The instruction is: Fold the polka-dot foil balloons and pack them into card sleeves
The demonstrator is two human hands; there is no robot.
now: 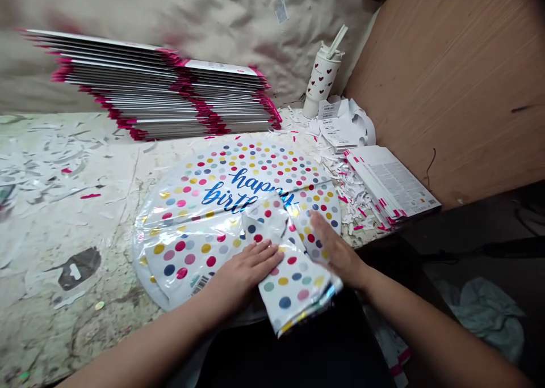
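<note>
A flat, round foil balloon point(187, 229) with coloured dots and blue "happy birth…" lettering lies on the table, apparently on top of others like it. Over its near right part is a folded dotted foil balloon point(293, 280), whose lower end sticks out past the table edge. My left hand point(251, 266) lies flat on this folded foil, fingers stretched together. To its right, my right hand point(336, 252) is held on edge with fingers extended, slightly blurred, beside the fold. Whether it touches the foil I cannot tell. Part of the lettering is covered by the fold.
Stacked pink-edged card packets point(162, 93) lean at the back. A white tumbler point(322, 79) with hearts stands by the wooden panel point(447, 81). Label strips point(340, 124) and a pile of printed cards point(395, 181) sit at right. Paper scraps point(42, 155) litter the table.
</note>
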